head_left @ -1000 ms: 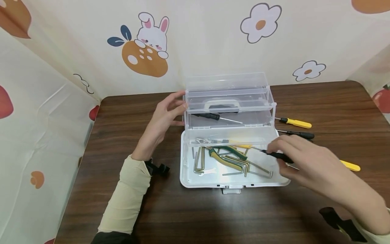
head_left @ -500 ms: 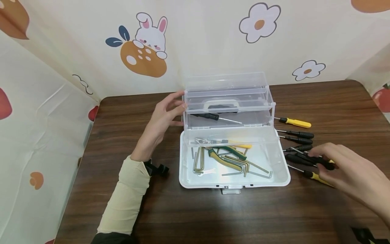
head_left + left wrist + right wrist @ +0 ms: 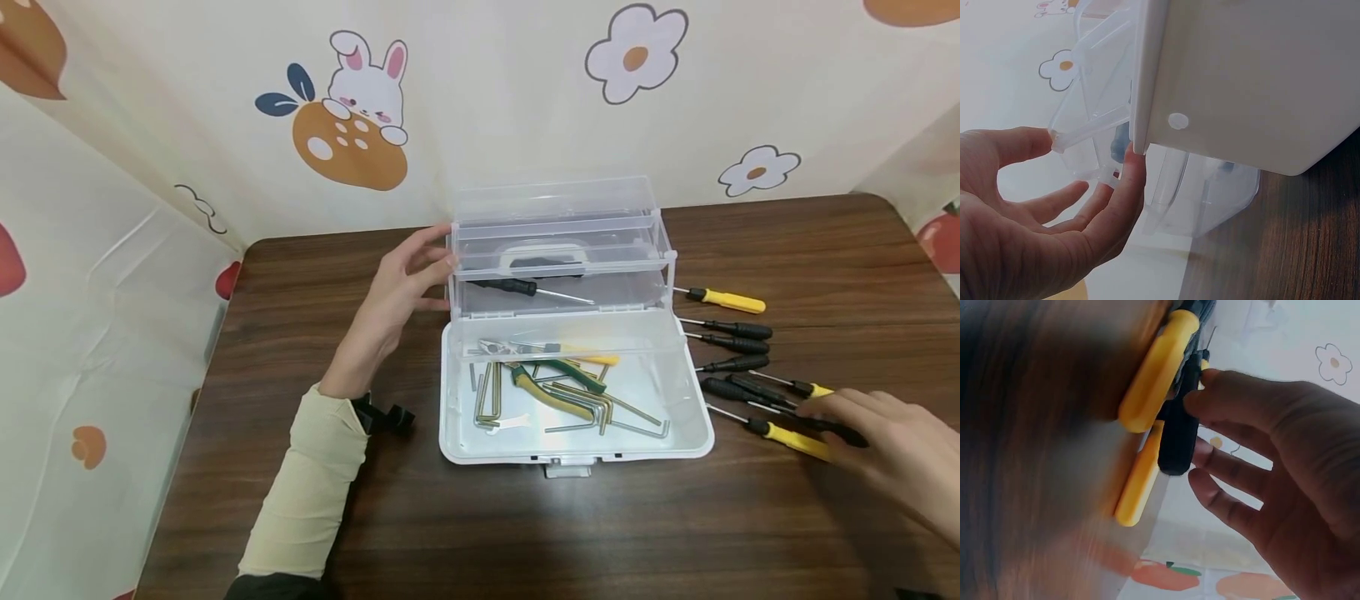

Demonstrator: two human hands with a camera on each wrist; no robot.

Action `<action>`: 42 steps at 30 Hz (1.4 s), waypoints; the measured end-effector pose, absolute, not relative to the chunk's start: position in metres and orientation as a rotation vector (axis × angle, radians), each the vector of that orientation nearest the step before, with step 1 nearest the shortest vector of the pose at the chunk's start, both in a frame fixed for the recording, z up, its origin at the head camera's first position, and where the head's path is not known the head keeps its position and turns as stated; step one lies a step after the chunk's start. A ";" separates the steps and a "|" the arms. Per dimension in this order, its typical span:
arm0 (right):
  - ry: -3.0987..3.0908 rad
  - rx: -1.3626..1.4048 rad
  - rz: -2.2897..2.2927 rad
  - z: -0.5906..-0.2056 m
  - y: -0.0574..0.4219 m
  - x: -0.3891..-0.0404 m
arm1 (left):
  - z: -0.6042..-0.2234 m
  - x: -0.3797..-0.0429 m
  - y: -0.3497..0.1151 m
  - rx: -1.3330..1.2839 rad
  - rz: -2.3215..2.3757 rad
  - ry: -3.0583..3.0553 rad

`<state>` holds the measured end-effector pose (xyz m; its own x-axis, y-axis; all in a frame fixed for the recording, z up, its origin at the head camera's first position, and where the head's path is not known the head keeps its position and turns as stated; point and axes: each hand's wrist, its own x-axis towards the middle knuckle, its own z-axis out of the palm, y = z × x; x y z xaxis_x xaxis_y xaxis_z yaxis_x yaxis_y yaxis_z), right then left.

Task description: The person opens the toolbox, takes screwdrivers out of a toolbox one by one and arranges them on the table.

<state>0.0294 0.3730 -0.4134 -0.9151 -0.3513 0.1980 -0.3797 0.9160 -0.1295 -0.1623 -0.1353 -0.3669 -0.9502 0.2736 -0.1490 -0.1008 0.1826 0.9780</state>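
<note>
My right hand (image 3: 896, 446) pinches a black-handled screwdriver (image 3: 1179, 440) between thumb and fingertips, low over the table's right side. In the head view its shaft points left toward other screwdrivers. My left hand (image 3: 401, 292) touches the left side of the toolbox's raised clear trays (image 3: 562, 267), fingers loosely bent. From the left wrist, my thumb tip meets a clear strut (image 3: 1088, 130) and my fingertips reach the edge of the white box (image 3: 1241, 81). One black screwdriver (image 3: 513, 286) lies in a tray. Pliers (image 3: 551, 396) and several hex keys (image 3: 603, 408) lie in the white base (image 3: 465, 446).
Beside the box on the right lie several black screwdrivers (image 3: 738, 344) and yellow-handled ones, including one at the back (image 3: 735, 301) and one in front (image 3: 798, 442). A latch (image 3: 567, 471) juts from the box front. A printed sheet (image 3: 510, 100) stands behind the table.
My right hand has moved right, away from the box, carrying the black screwdriver to the loose screwdrivers, lowering it there. My left hand stays at the trays.
</note>
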 end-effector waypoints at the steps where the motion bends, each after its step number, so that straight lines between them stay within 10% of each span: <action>1: -2.918 0.545 0.224 -0.414 0.374 0.031 | -0.366 -0.162 -0.135 0.164 1.834 2.171; 19: -2.820 0.513 0.321 -0.408 0.375 0.027 | -0.361 -0.156 -0.136 0.158 1.832 2.172; 42: -2.863 -0.005 2.066 -0.396 0.249 -0.075 | -0.369 -0.144 -0.130 -0.041 1.689 2.124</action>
<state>-0.0747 0.2492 -0.3957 -0.9251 -0.2201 -0.3093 0.2242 0.3407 -0.9130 -0.1439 -0.1303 -0.3685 -0.9094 0.2354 -0.3429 -0.2811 0.2600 0.9238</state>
